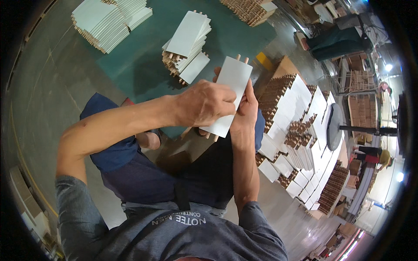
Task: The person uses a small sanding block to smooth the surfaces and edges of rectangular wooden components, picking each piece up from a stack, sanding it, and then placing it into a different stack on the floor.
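A white rectangular panel [234,75] with wooden dowels sticking out of both ends is held tilted above my lap. My right hand [245,112] grips its right edge, thumb along the side, with fingertips showing at the far left edge. Curled fingers of my left hand [204,103] rest against the panel's white face near its middle. Whatever those fingers may hold is hidden. Just beyond the hands, a small stack of similar white panels [187,37] with dowel ends stands on a green mat [126,74].
Another stack of white panels [98,21] lies at the far left, and a further stack [250,12] at the far middle. Large piles of dowelled panels [289,102] stand close on my right. A round grey disc on a pole [334,127] juts over them. People are in the right background.
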`<state>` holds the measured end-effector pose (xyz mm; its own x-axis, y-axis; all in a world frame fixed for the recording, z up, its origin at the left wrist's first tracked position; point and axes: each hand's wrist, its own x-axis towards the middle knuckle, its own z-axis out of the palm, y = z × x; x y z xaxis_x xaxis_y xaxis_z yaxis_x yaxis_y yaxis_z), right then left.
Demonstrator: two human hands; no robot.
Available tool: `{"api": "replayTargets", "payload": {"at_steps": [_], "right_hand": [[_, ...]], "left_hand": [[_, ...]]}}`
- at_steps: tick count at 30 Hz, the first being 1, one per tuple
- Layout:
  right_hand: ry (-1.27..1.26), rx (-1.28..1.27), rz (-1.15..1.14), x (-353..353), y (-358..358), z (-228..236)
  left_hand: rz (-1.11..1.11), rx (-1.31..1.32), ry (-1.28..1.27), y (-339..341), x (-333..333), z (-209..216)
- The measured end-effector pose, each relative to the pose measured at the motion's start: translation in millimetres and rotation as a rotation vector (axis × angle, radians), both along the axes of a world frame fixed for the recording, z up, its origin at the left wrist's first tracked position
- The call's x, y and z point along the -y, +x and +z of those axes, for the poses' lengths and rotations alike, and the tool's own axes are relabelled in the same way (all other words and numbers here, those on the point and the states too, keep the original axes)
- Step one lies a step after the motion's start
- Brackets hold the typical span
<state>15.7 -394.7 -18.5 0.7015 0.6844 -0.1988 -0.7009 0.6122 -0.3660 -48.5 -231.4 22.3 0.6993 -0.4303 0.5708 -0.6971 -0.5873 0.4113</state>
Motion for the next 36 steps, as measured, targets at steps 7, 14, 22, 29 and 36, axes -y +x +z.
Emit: {"api": "replayTargets", "payload": {"at_steps": [7,14,22,29,36], "right_hand": [[-0.123,0.017,0.061,-3,-20,13],[-0.426,-0.042,0.006,-6,-2,-7],[-0.965,0.072,0.015,-36,35,-65],[-1.174,0.575,-0.100,-39,111,-190],[-1.277,0.442,-0.244,-113,98,-223]], "left_hand": [[0.524,0.131,-0.340,58,-74,13],[0.530,0.230,-0.589,34,-70,58],[0.590,0.459,-0.710,25,-103,72],[0.574,0.393,-0.840,23,-121,72],[0.737,0.491,-0.697,11,-142,54]]}}
